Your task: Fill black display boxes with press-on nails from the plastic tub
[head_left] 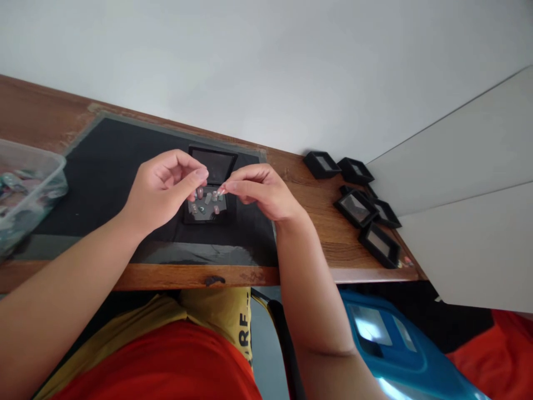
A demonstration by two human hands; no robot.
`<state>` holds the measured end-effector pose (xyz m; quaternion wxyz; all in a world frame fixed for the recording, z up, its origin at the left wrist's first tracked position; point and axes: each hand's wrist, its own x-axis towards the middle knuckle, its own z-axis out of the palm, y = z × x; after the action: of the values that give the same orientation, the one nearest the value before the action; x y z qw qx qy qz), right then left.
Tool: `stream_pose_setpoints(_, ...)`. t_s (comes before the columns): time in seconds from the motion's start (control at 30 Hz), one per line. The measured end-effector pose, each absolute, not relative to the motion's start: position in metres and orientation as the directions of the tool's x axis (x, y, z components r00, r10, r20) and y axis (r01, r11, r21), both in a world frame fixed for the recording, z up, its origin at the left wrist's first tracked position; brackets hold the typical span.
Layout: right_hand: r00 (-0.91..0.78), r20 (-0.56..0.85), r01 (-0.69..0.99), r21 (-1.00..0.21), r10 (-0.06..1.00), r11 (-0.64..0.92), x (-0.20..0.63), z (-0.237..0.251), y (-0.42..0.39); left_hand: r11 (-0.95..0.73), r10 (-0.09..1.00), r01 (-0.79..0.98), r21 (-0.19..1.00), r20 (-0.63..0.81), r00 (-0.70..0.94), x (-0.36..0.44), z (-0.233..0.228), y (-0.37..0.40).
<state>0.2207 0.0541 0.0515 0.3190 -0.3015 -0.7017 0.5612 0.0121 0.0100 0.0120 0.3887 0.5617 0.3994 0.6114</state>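
A small black box (pixel 186 216) lies on the dark mat, its windowed lid (pixel 212 162) raised at the back. Several small press-on nails (pixel 202 210), pink, grey and pale green, lie spread inside it. Over the box's right side, my right hand (pixel 266 191) is closed in a pinch on a small reddish press-on nail (pixel 222 190). My left hand (pixel 160 189) hovers at the box's left side, thumb and index fingertips pressed together. Whatever may be between them is too small to make out. Its other fingers are curled and partly hidden.
A clear plastic bin (pixel 58 166) of small wrapped pieces stands on the left of the black mat (pixel 116 161). Several black windowed boxes (pixel 356 208) sit on the wooden table (pixel 308 194) to the right. A blue plastic object (pixel 400 344) is below the table edge.
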Motion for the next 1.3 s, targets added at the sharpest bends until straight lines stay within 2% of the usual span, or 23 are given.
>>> stream_pose_setpoints(0.13, -0.512, 0.196, 0.045, -0.966, 0.836, 0.254, 0.22, 0.05, 0.054, -0.203, 0.97, -0.245, 0.948, 0.23, 0.084, 0.013, 0.018, 0.007)
stream_pose_setpoints(0.23, -0.494, 0.241, 0.04, -0.954, 0.835, 0.298, 0.216, 0.047, 0.054, -0.116, 0.975, -0.304, 0.945, 0.167, 0.148, 0.016, 0.019, 0.007)
stream_pose_setpoints(0.4, -0.469, 0.338, -0.015, -0.927, 0.816, 0.376, 0.212, 0.04, 0.057, 0.022, 0.984, -0.331, 0.943, 0.039, 0.175, 0.018, 0.019, 0.009)
stream_pose_setpoints(0.53, -0.405, 0.418, -0.029, -0.895, 0.813, 0.445, 0.209, 0.036, 0.057, 0.126, 0.989, -0.385, 0.914, -0.084, 0.124, 0.017, 0.023, 0.008)
stream_pose_setpoints(0.63, -0.368, 0.448, 0.012, -0.874, 0.815, 0.486, 0.206, 0.034, 0.056, 0.109, 0.992, -0.364, 0.925, -0.08, 0.094, 0.017, 0.025, 0.006)
stream_pose_setpoints(0.83, -0.4, 0.468, 0.085, -0.838, 0.788, 0.54, 0.203, 0.031, 0.051, 0.044, 0.99, -0.256, 0.966, -0.007, 0.142, 0.017, 0.018, 0.005)
stream_pose_setpoints(1.0, -0.38, 0.527, 0.103, -0.793, 0.76, 0.601, 0.198, 0.026, 0.047, 0.037, 0.988, -0.212, 0.977, -0.004, 0.153, 0.016, 0.016, 0.005)
stream_pose_setpoints(1.3, -0.385, 0.584, 0.151, -0.724, 0.715, 0.673, 0.198, 0.022, 0.044, 0.051, 0.995, -0.292, 0.955, -0.022, 0.101, 0.018, 0.021, 0.007)
